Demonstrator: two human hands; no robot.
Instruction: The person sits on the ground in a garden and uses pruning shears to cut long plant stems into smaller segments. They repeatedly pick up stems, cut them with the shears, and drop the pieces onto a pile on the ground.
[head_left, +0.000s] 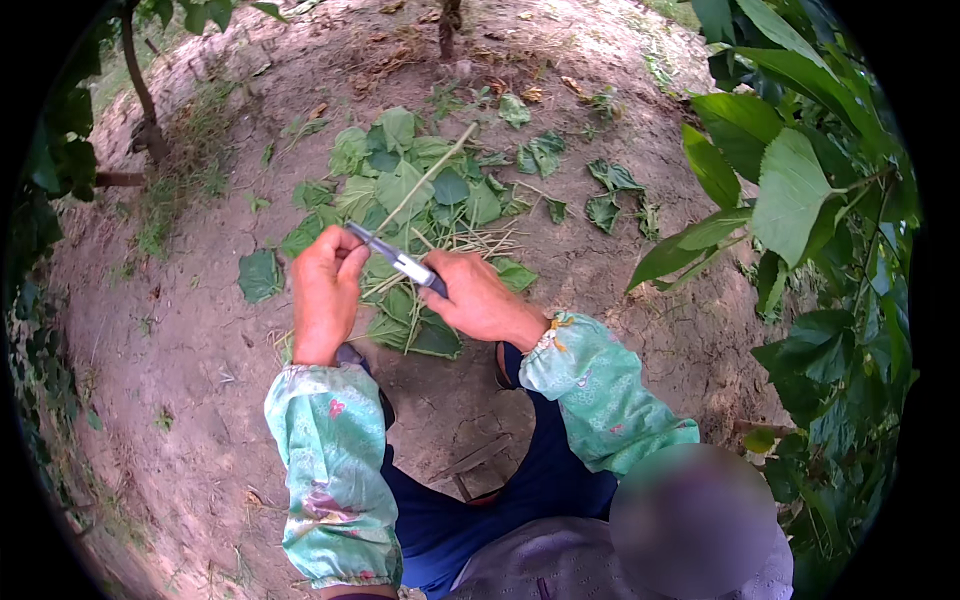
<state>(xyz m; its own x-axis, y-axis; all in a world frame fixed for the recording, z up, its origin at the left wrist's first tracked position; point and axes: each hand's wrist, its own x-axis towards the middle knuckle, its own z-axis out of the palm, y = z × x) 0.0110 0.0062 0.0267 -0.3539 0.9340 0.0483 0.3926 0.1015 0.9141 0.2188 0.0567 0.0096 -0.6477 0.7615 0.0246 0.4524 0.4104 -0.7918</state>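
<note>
My left hand (328, 281) pinches the near end of a thin, leafless green twig (431, 178). The twig slants up and away to the right above a heap of cut leaves (401, 184). In my right hand (480, 292) is a knife (405, 262) with a dark handle and a bright metal section. Its blade points left and lies across the twig's near end, close to my left fingertips. Whether the edge is cutting into the twig is too small to tell. A bundle of short bare twigs (484, 241) rests on the leaves beyond my right hand.
Dry, cracked soil (172, 360) surrounds the heap. Leafy branches (802, 180) hang close on the right, and a thin trunk (142, 90) stands at the left. Another trunk (448, 34) rises at the far side. A wooden seat (480, 461) shows between my legs.
</note>
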